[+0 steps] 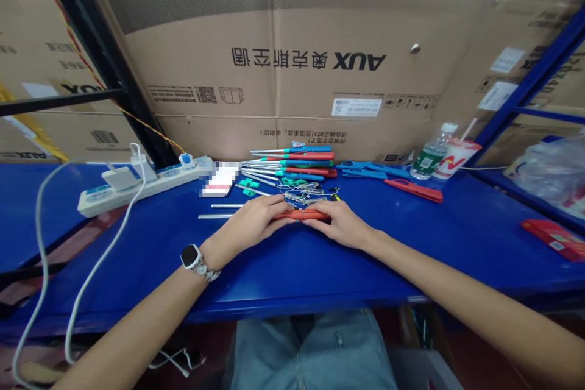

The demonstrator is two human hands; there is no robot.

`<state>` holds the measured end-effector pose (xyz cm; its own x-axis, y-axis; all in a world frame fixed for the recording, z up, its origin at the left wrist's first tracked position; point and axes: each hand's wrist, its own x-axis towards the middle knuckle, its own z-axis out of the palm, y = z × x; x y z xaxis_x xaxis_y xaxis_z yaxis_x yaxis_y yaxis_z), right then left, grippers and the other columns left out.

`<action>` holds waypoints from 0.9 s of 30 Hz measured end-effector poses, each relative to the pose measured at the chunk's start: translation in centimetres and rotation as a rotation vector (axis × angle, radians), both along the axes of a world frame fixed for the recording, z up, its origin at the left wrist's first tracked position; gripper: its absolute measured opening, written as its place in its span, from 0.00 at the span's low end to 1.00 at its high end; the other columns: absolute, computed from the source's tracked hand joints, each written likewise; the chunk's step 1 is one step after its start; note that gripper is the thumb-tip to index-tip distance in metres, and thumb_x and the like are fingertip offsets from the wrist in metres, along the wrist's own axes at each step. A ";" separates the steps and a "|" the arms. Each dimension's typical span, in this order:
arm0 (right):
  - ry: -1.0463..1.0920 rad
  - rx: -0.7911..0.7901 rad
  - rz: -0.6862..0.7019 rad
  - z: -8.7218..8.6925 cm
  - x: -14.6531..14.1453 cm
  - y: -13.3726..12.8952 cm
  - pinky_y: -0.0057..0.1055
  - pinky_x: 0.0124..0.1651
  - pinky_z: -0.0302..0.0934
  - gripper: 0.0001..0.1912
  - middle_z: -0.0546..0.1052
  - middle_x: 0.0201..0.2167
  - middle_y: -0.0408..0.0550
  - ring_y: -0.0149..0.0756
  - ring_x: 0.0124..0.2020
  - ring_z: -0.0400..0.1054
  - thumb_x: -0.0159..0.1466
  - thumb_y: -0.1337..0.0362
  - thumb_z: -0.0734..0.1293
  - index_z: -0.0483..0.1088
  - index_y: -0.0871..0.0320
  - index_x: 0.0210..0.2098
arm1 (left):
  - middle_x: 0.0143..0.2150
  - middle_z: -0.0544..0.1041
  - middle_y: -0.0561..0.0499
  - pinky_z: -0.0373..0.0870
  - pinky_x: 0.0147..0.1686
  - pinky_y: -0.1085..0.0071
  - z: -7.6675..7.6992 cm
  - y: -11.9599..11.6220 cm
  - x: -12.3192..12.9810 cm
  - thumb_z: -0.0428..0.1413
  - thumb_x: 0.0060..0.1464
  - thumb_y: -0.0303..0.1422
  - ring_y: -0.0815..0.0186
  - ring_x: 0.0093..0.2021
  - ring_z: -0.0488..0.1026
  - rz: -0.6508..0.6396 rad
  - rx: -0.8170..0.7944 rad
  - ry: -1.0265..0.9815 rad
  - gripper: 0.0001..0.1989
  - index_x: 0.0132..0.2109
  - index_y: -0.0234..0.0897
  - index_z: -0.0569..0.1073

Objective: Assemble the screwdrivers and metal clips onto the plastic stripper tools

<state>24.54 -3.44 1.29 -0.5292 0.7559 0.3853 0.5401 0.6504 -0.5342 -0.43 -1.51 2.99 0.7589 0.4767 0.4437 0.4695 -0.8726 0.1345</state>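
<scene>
My left hand (258, 217) and my right hand (343, 225) are both closed around a red plastic handle (302, 214), one at each end, just above the blue table (292, 268). Fingers cover the handle's ends. To the left of it, metal rods (214, 216) stick out from behind my left hand. Small clear parts with thin wires (299, 196) lie just beyond my fingers, beside several green plastic caps (250, 184). Farther back is a pile of tools with metal shafts and red, blue and green handles (311, 156).
Blue plastic handle pieces (372, 169) and a red one (414, 190) lie back right, near a bottle (427, 155) and a paper cup (457, 158). A blurred-out phone (220, 180) and a power strip (146, 186) with white cables stand left. Cardboard (292, 24) walls the back.
</scene>
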 end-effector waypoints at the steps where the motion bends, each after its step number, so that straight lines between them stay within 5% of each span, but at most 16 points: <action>1: -0.002 -0.008 0.007 0.1 0.0 0.0 0.36 0.47 0.66 0.13 0.82 0.44 0.48 0.39 0.42 0.75 0.71 0.56 0.67 0.77 0.54 0.49 | 0.41 0.77 0.47 0.72 0.39 0.66 0.0 0.0 -0.2 0.50 0.72 0.39 0.62 0.39 0.76 0.010 -0.020 -0.005 0.14 0.48 0.37 0.76; 12: -0.191 0.011 -0.064 0.9 0.9 -0.2 0.32 0.37 0.56 0.10 0.80 0.35 0.46 0.37 0.32 0.69 0.70 0.57 0.65 0.74 0.55 0.42 | 0.39 0.80 0.48 0.72 0.37 0.67 -0.4 1.2 -3.8 0.58 0.65 0.37 0.63 0.36 0.76 0.067 -0.236 -0.101 0.08 0.45 0.38 0.79; 15: -0.349 0.104 -0.131 2.2 -0.6 -0.9 0.34 0.35 0.54 0.06 0.79 0.33 0.48 0.40 0.31 0.69 0.64 0.62 0.68 0.73 0.55 0.40 | 0.39 0.80 0.47 0.72 0.38 0.66 -0.5 1.2 -3.3 0.57 0.66 0.36 0.62 0.36 0.77 0.016 -0.208 -0.119 0.09 0.46 0.37 0.79; 18: -0.431 0.115 -0.088 3.5 -2.7 -1.4 0.34 0.33 0.51 0.16 0.81 0.36 0.50 0.41 0.31 0.70 0.62 0.67 0.65 0.72 0.55 0.50 | 0.41 0.79 0.46 0.73 0.41 0.65 -0.6 0.9 -2.7 0.54 0.68 0.37 0.61 0.39 0.77 -0.002 -0.175 -0.101 0.11 0.49 0.36 0.78; 21: -0.418 0.081 -0.085 3.8 -4.0 -1.1 0.34 0.32 0.51 0.06 0.79 0.32 0.49 0.41 0.30 0.70 0.66 0.63 0.65 0.73 0.54 0.41 | 0.43 0.79 0.46 0.72 0.42 0.64 -0.4 0.6 -2.3 0.51 0.70 0.36 0.61 0.41 0.76 0.003 -0.150 -0.050 0.12 0.52 0.38 0.77; 24: -0.225 -0.055 -0.035 3.1 -4.2 0.0 0.31 0.31 0.56 0.14 0.77 0.26 0.45 0.36 0.26 0.70 0.72 0.55 0.61 0.69 0.54 0.33 | 0.45 0.79 0.45 0.71 0.47 0.60 0.0 0.2 -2.2 0.54 0.69 0.38 0.58 0.45 0.75 0.064 -0.017 -0.073 0.12 0.54 0.39 0.76; 27: 0.087 -0.412 0.018 2.3 -3.9 0.9 0.28 0.24 0.60 0.17 0.77 0.25 0.42 0.31 0.18 0.68 0.73 0.50 0.59 0.65 0.54 0.33 | 0.49 0.77 0.43 0.68 0.54 0.54 0.5 -0.1 -2.0 0.58 0.65 0.40 0.53 0.52 0.71 0.238 0.177 -0.309 0.13 0.52 0.38 0.74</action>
<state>20.65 -2.50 3.61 -0.5226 0.8471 0.0961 0.4721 0.3814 -0.7948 -2.43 -1.62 3.53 0.4556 0.5181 0.7239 0.6216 -0.7672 0.1579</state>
